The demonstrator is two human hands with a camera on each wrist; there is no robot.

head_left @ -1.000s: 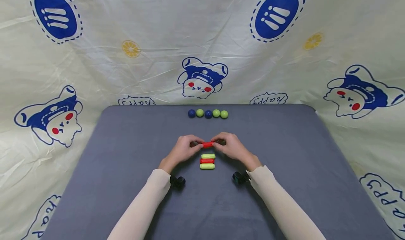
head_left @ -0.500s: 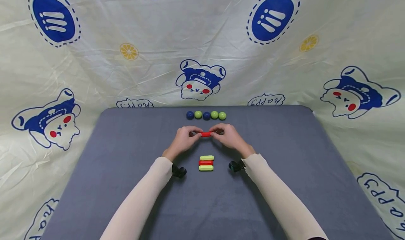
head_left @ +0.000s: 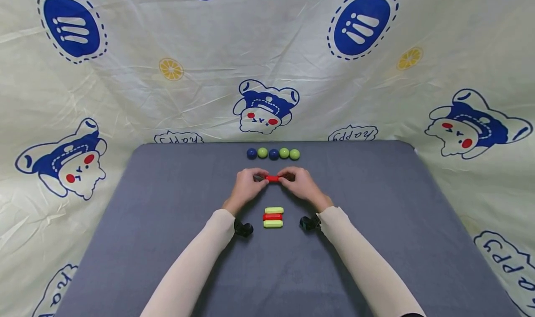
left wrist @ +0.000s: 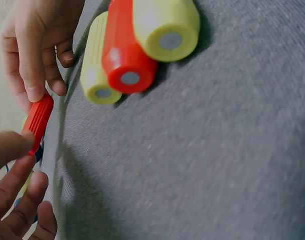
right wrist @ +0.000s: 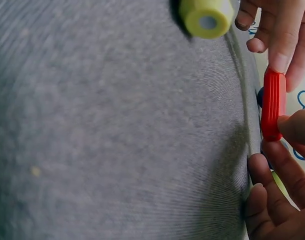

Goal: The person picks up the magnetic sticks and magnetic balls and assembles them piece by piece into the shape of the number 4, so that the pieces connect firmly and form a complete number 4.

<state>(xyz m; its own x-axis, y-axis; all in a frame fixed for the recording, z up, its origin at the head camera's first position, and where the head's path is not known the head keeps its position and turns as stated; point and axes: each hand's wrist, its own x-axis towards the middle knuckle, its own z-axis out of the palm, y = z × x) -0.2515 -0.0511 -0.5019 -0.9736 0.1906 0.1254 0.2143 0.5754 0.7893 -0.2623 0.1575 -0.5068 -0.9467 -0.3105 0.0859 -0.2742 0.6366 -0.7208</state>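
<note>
A red ribbed stick is pinched at its left end by my left hand and at its right end by my right hand. In the left wrist view the red stick spans between both hands' fingertips, and the right wrist view shows the same red stick. Nearer the body, three sticks lie side by side on the grey cloth: a yellow-green one, a red one and another yellow-green one.
Beyond the hands, a row of balls runs near the far edge of the grey table: dark blue, green, dark blue, then two green. A patterned curtain hangs behind.
Both hands have moved away from the three sticks toward the balls, carrying the red stick between them. Over the last half second their position has barely changed.
</note>
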